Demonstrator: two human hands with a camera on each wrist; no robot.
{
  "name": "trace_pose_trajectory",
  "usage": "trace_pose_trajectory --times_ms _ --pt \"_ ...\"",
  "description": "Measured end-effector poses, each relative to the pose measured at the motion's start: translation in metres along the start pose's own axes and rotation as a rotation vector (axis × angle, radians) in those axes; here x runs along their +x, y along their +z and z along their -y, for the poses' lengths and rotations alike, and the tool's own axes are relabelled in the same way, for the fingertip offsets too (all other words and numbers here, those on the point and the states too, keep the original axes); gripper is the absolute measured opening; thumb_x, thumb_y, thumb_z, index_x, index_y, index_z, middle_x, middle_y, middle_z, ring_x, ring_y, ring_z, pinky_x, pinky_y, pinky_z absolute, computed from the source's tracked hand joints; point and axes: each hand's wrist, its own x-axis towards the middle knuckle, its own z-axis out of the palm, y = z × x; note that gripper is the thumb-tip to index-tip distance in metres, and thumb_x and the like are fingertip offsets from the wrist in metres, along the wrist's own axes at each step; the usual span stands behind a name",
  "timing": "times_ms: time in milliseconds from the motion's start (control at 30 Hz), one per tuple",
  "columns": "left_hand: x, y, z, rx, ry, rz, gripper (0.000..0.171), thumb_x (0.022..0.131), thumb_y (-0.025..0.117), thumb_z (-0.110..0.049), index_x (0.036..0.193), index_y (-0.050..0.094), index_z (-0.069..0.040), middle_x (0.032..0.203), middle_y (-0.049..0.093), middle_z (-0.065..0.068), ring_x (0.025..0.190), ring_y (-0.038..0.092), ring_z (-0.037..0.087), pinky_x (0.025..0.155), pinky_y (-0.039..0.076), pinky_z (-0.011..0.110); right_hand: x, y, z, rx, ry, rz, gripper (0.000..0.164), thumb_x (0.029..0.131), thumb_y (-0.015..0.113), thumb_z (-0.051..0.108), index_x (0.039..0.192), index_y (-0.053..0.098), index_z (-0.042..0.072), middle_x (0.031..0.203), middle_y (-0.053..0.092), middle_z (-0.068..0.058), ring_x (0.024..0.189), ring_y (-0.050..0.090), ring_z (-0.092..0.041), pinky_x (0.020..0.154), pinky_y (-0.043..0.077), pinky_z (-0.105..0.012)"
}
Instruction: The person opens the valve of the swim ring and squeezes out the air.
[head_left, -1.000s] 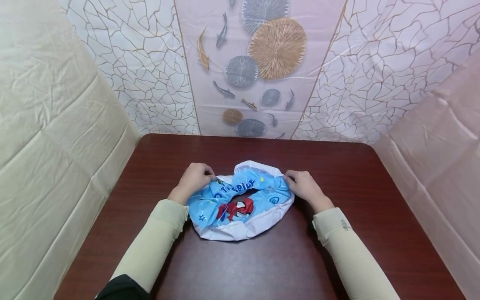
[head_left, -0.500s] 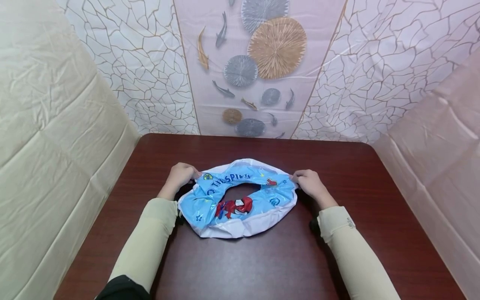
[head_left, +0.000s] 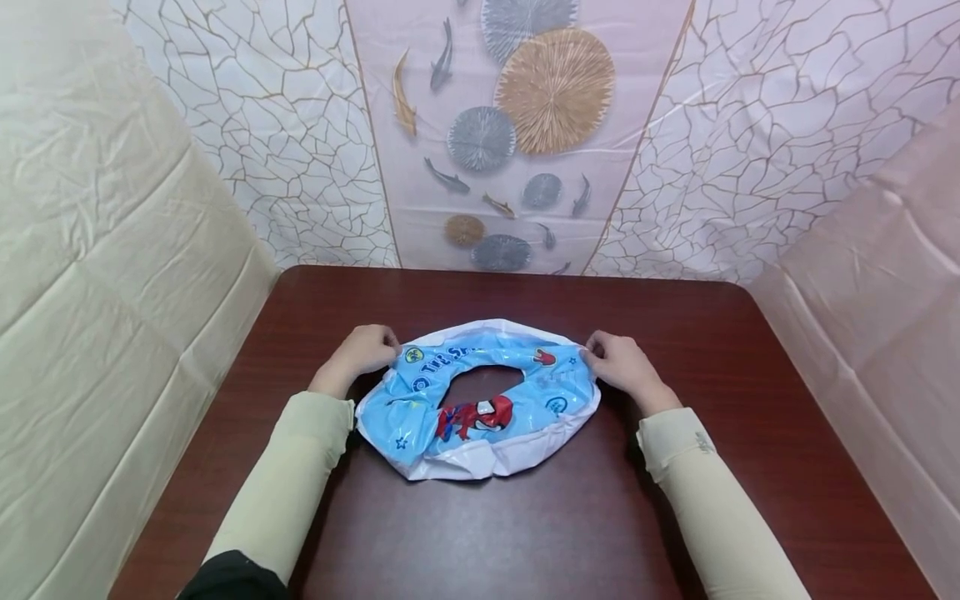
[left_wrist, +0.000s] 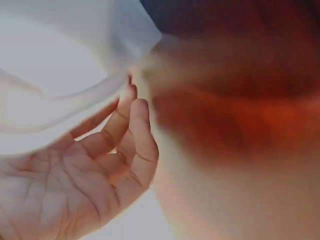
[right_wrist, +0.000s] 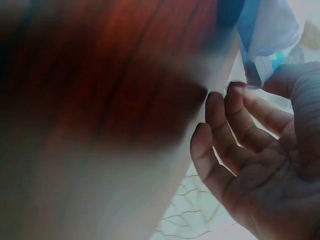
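Note:
A deflated swim ring (head_left: 553, 379), blue with a white edge and a red cartoon figure, lies on the table in the head view, its centre hole spread into an oval. At its upper left edge my left hand (head_left: 364, 350) pinches the rim between thumb and fingers. My right hand (head_left: 621, 367) pinches the opposite rim at the upper right. In the left wrist view the left hand (left_wrist: 100, 160) has its fingertips up at the pale plastic. The right wrist view has the ring's white edge (right_wrist: 275, 30) at the thumb and forefinger, the other fingers loosely bent.
The dark reddish-brown table (head_left: 480, 542) has rounded far corners. A patterned cloth backdrop (head_left: 300, 167) hangs behind it, with pale padded panels (head_left: 112, 292) on the left and right sides.
My hands have moved apart, mostly the left one outward, stretching the ring wider. Its bunched far side has flattened and the hole has opened up. Little differs over the last half second.

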Motion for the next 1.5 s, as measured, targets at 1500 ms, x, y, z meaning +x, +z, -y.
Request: trace_pose_trajectory --times_ms 1500 --pt "0.028 0.012 -0.017 -0.016 -0.220 -0.066 0.028 0.089 0.059 -0.019 0.064 0.056 -0.007 0.058 0.046 0.006 0.057 0.054 0.025 0.053 0.044 0.032 0.029 0.003 -0.001 0.315 0.201 0.108 0.038 0.102 0.054 0.030 0.118 0.069 0.000 0.115 0.066 -0.021 0.105 0.058 -0.033 0.095 0.048 -0.050"
